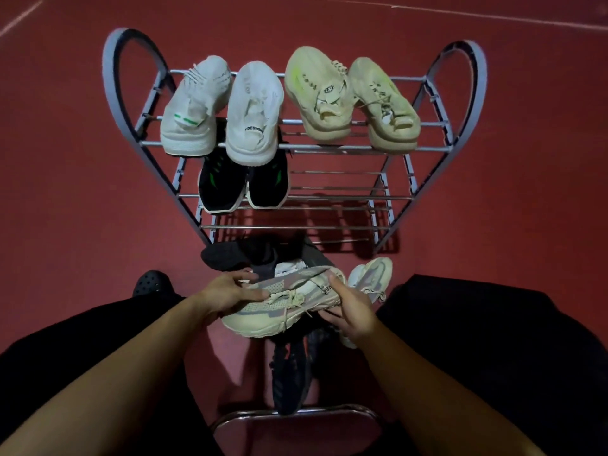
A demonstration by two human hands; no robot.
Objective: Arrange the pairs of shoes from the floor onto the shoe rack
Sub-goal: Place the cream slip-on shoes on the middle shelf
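A metal shoe rack (329, 148) stands ahead on the red floor. Its top shelf carries a white pair (223, 106) at left and a cream-yellow pair (352, 97) at right. A black pair with green marks (243, 182) sits on the shelf below, left side. Both hands hold a beige-and-grey sneaker (286, 304) above the floor: my left hand (230, 292) at its heel side, my right hand (350, 309) at its toe side. Its mate (370, 274) lies on the floor just behind. A black shoe (243, 255) and a dark shoe with orange marks (292, 370) also lie on the floor.
My legs in black trousers spread to both sides, with a black clog (153, 283) at left. A chrome stool rim (296, 414) shows at the bottom centre. The right halves of the lower shelves hold nothing.
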